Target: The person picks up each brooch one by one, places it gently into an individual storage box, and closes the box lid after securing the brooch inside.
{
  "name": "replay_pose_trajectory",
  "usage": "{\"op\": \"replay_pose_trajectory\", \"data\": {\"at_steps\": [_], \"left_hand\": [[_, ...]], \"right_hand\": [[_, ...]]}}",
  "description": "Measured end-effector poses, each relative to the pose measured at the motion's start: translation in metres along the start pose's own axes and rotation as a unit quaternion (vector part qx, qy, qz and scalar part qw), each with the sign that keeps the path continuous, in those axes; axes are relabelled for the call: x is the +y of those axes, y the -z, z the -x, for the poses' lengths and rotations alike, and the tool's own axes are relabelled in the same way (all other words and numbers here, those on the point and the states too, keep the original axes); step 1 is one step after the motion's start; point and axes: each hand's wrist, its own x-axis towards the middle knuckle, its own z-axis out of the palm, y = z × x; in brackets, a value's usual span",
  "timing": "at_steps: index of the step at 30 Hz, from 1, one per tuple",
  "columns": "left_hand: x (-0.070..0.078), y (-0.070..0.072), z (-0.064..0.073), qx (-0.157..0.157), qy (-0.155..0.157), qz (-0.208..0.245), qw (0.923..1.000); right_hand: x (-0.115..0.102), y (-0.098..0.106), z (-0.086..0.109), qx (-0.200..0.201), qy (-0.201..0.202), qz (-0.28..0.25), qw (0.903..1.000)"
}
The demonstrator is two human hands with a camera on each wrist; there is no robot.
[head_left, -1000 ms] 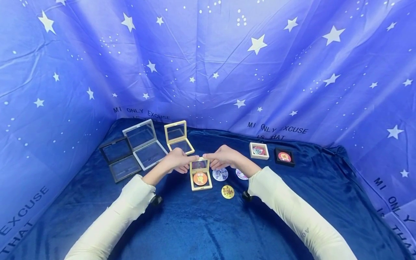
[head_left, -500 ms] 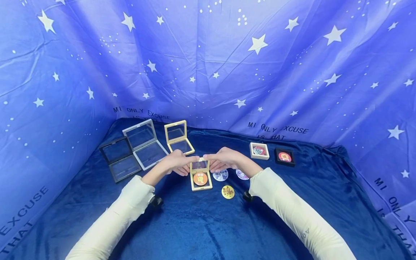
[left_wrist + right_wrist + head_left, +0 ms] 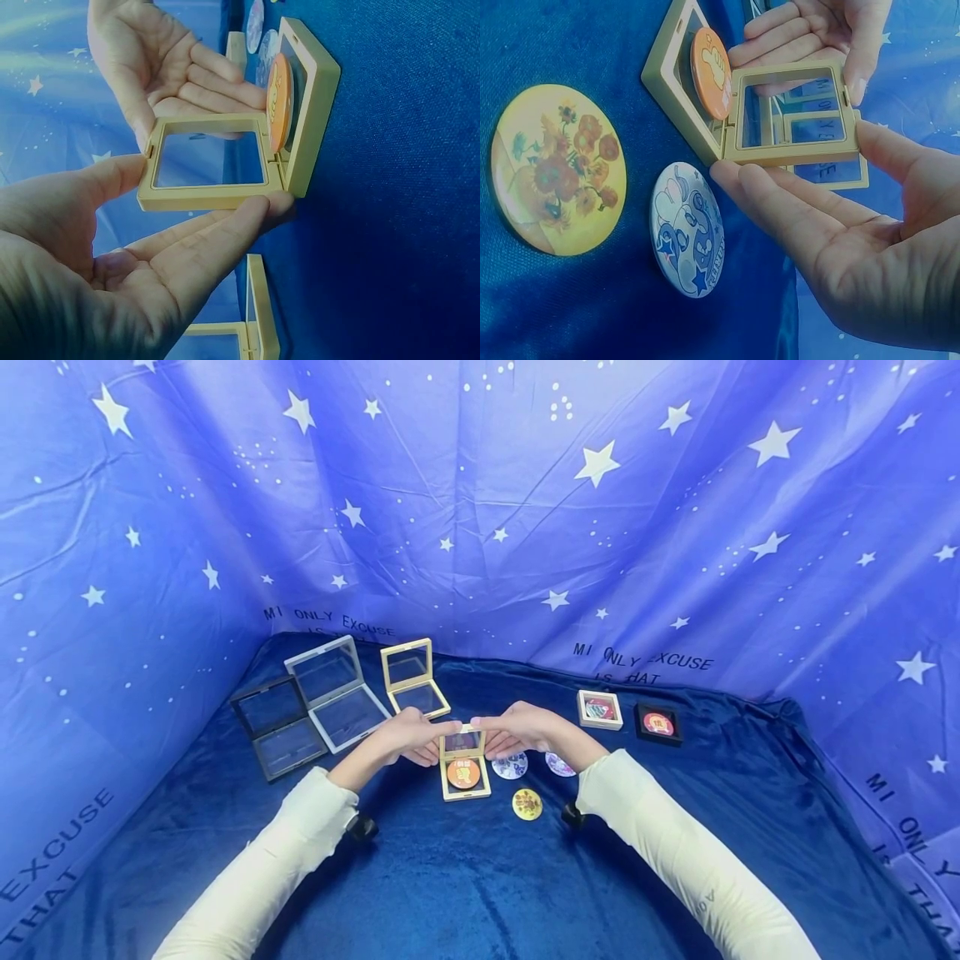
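A small cream-coloured display frame stands opened on the blue cloth, its windowed lid raised. On the clear film of its base lies a round orange badge with a thumbs-up picture. From the left, my left hand holds the lid, thumb at its upper edge and fingertips by the hinge. My right hand grips the lid's other side the same way. Close to the right hand lie a blue-and-white cartoon badge, a yellow sunflower badge and a purple badge partly covered by the wrist.
Behind my left hand stand three more opened frames: a black one, a grey-white one and a cream one. At the far right are a white frame and a black frame, each with a badge inside. Starry curtains surround the table.
Compared with one second ago, the fingers of both hands are stretched straighter beside the lid. Thumbs remain on its upper edge. The frame and badges have kept their places.
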Motion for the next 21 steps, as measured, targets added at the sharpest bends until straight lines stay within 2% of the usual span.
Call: {"op": "replay_pose_trajectory", "data": {"at_steps": [14,21], "left_hand": [[0.0009,-0.0016,-0.0034,0.025,-0.023,-0.005,0.9994],[-0.0017,0.0014,-0.0065,0.012,-0.034,-0.007,0.9993]], "right_hand": [[0.0020,0.0026,0.0000,0.011,0.031,-0.003,0.9995],[0.0041,0.0028,0.0000,0.011,0.039,-0.007,0.9991]]}}
